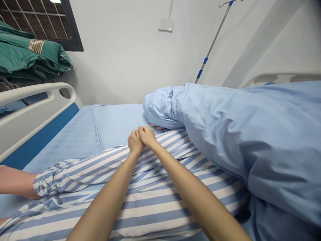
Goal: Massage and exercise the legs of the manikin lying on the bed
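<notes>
My left hand point(135, 141) and my right hand point(147, 136) rest side by side, touching, on the far leg of the blue-and-white striped pajama trousers point(107, 160). Both are closed, with their fingers curled over the leg's far side, so the fingertips are hidden. The trousers are worn by a figure lying on the bed; a bare ankle point(18, 182) shows at the left. A light blue quilt point(220, 124) is bunched over the upper body at the right. Just beyond my hands, some fingers point(157, 126) peek out from under the quilt's edge.
A pale bed end board point(37, 113) with a blue panel closes off the left. The light blue sheet point(117, 120) shows along the far side. An IV pole point(213, 42) stands by the wall beneath a socket point(166, 24). Folded green cloth point(32, 55) lies beside the window point(40, 20).
</notes>
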`<control>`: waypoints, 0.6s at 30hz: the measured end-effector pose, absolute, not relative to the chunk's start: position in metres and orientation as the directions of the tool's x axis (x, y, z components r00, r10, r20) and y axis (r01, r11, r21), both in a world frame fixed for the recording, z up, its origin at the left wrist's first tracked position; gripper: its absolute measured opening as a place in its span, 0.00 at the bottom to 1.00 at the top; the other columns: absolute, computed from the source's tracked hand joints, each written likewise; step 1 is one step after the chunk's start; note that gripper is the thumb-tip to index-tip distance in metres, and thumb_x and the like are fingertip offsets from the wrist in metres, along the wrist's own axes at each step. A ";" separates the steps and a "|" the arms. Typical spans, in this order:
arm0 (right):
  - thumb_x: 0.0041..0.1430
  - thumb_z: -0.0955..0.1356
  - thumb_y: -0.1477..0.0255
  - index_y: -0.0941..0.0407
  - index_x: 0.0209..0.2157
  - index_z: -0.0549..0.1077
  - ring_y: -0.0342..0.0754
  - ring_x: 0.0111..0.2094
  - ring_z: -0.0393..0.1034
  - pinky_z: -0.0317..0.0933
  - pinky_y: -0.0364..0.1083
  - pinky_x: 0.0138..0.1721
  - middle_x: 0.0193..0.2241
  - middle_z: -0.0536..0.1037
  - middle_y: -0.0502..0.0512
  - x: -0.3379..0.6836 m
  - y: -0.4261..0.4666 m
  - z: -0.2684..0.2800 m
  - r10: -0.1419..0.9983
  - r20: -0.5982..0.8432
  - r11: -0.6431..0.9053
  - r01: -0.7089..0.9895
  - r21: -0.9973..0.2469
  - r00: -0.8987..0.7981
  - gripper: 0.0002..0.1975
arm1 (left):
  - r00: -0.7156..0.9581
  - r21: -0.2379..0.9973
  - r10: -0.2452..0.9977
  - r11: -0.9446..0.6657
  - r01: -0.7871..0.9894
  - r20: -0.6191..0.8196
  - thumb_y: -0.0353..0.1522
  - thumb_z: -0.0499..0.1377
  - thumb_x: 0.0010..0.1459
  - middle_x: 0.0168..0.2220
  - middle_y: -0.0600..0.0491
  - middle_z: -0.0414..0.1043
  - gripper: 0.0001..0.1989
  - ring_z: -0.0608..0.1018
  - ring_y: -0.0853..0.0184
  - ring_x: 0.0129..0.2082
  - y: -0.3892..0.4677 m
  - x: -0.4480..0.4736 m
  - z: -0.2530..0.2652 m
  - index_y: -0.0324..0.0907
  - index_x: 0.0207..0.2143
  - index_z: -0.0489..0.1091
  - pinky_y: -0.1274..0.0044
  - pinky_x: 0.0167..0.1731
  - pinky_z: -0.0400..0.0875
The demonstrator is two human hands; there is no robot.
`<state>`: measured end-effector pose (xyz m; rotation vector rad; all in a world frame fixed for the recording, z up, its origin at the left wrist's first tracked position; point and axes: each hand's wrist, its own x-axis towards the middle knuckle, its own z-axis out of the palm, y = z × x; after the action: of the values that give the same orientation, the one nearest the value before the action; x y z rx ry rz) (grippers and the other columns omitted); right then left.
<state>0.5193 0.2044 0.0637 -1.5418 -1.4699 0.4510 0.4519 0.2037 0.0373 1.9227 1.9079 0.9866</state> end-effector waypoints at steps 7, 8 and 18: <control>0.55 0.58 0.67 0.56 0.14 0.56 0.39 0.19 0.50 0.42 0.41 0.23 0.13 0.57 0.45 0.539 0.202 0.060 0.891 0.422 0.260 0.573 -0.777 0.169 0.18 | -0.183 0.728 0.943 -0.082 0.681 0.277 0.34 0.40 0.58 0.26 0.53 0.70 0.16 0.69 0.66 0.28 0.203 0.455 0.034 0.45 0.23 0.61 0.76 0.28 0.54; 0.56 0.58 0.67 0.56 0.14 0.57 0.39 0.19 0.50 0.42 0.41 0.23 0.13 0.58 0.45 0.540 0.202 0.053 0.894 0.415 0.253 0.570 -0.782 0.172 0.18 | -0.181 0.731 0.943 -0.087 0.677 0.281 0.35 0.41 0.58 0.26 0.53 0.70 0.15 0.69 0.67 0.27 0.203 0.455 0.033 0.45 0.22 0.61 0.76 0.28 0.55; 0.57 0.58 0.65 0.56 0.15 0.59 0.40 0.20 0.51 0.43 0.41 0.24 0.14 0.60 0.46 0.541 0.203 0.041 0.892 0.408 0.232 0.577 -0.783 0.196 0.19 | -0.173 0.742 0.933 -0.129 0.658 0.315 0.35 0.41 0.57 0.25 0.54 0.69 0.16 0.67 0.68 0.26 0.204 0.456 0.030 0.44 0.21 0.60 0.77 0.27 0.54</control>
<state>0.5408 0.2031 0.0409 -1.4541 -1.4899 0.3908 0.4562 0.2038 0.0297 1.7739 1.8232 1.2019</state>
